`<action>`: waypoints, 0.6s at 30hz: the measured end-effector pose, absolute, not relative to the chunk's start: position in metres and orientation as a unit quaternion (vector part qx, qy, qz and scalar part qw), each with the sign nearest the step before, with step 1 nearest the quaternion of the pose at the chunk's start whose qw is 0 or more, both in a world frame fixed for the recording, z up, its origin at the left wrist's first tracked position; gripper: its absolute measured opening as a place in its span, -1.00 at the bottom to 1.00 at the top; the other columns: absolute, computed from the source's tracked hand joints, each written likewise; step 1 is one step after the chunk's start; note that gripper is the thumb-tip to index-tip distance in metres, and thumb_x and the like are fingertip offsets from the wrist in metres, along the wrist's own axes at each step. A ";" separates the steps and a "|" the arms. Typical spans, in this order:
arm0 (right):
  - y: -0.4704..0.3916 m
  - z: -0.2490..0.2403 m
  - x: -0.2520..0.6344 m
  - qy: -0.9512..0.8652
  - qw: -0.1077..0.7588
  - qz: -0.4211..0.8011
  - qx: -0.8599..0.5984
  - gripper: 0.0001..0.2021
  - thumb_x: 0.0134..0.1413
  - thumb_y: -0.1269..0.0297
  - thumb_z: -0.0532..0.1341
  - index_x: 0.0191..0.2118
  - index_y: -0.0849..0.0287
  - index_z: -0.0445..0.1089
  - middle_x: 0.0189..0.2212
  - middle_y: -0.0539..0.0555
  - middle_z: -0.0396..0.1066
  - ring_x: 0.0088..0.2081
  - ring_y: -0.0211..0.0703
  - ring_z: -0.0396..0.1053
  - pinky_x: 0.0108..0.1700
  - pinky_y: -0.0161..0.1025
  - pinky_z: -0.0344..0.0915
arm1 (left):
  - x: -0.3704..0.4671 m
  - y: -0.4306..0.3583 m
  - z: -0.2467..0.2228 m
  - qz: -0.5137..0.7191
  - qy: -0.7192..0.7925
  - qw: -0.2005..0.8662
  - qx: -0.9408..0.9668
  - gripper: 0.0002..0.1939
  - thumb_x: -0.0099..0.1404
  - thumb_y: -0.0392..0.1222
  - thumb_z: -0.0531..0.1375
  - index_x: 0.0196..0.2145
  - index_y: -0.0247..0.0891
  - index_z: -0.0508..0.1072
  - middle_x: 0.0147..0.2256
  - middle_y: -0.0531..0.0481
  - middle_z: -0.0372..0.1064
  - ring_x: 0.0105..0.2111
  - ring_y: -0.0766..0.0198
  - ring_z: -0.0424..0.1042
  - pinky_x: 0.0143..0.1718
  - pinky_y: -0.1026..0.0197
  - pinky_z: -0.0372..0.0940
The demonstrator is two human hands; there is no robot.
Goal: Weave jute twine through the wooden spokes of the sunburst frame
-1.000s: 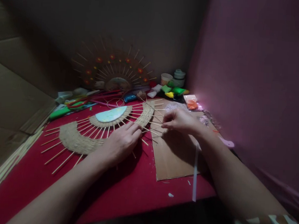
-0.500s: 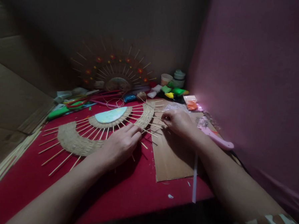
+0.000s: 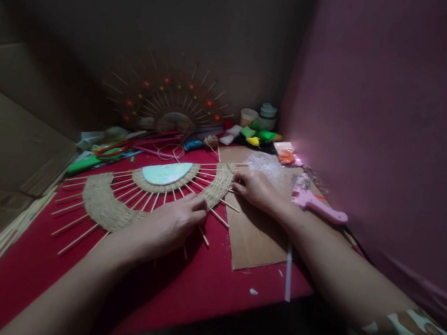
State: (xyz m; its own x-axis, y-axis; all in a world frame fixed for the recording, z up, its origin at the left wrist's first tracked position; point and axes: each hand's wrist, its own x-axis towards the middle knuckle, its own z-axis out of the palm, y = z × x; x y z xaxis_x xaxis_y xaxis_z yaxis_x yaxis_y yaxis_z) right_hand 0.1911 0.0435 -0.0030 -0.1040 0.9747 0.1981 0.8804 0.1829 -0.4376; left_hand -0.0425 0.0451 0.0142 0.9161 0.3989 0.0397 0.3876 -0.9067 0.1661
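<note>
A half-round twine-and-stick weaving (image 3: 219,181) spans the red table, its thin sticks fanning out past a wide woven band. At its centre is a pale blue-green half-disc (image 3: 166,173). My left hand (image 3: 181,218) is closed over the front of the woven band, its fingertips partly hidden behind the knuckles. My right hand (image 3: 254,186) is closed in a pinch at the band's right outer edge, where stick ends jut out over a sheet of cardboard (image 3: 257,244). The hand covers some of those stick ends.
A pink glue gun (image 3: 319,207) lies right of the cardboard, near a clear glue stick (image 3: 289,273). Behind are a twine ball (image 3: 211,142), coloured clay packets (image 3: 266,136), a paper cup (image 3: 248,117) and orange-handled scissors (image 3: 112,150). A flower-decorated stick fan (image 3: 174,97) leans on the wall.
My right hand has moved left and slightly down, from the stick tips to the band's edge. The weaving's right end has tilted and shifted slightly. My left hand stays on the band.
</note>
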 end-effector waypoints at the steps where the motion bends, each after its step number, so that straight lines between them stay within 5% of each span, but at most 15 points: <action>1: 0.043 -0.003 0.189 -0.736 0.225 0.108 -0.629 -0.87 0.07 0.44 0.15 -0.35 0.23 0.46 -0.38 0.11 0.49 -0.37 -0.24 0.33 -0.33 -0.34 0.12 | -0.045 0.046 0.015 0.034 0.203 0.091 0.974 -0.70 0.36 -0.38 -0.08 -0.41 -0.30 0.38 -0.31 -0.03 0.26 -0.39 0.36 0.22 -0.40 0.32 0.17; 8: 0.039 -0.003 0.183 -0.740 0.199 0.081 -0.637 -0.82 0.08 0.38 0.11 -0.35 0.21 0.48 -0.38 0.13 0.50 -0.34 -0.19 0.33 -0.30 -0.30 0.14 | -0.044 0.048 0.025 0.031 0.200 0.145 0.969 -0.77 0.36 -0.26 0.01 -0.39 -0.28 0.40 -0.32 -0.02 0.27 -0.39 0.35 0.26 -0.37 0.29 0.20; 18: 0.036 0.001 0.182 -0.739 0.228 0.128 -0.621 -0.84 0.02 0.41 0.13 -0.39 0.22 0.49 -0.45 0.09 0.47 -0.43 -0.25 0.30 -0.37 -0.34 0.12 | 0.003 0.056 0.001 0.075 0.169 -0.144 0.972 -0.81 0.33 -0.36 0.03 -0.35 -0.33 0.43 -0.35 -0.13 0.31 -0.34 0.18 0.25 -0.31 0.14 0.23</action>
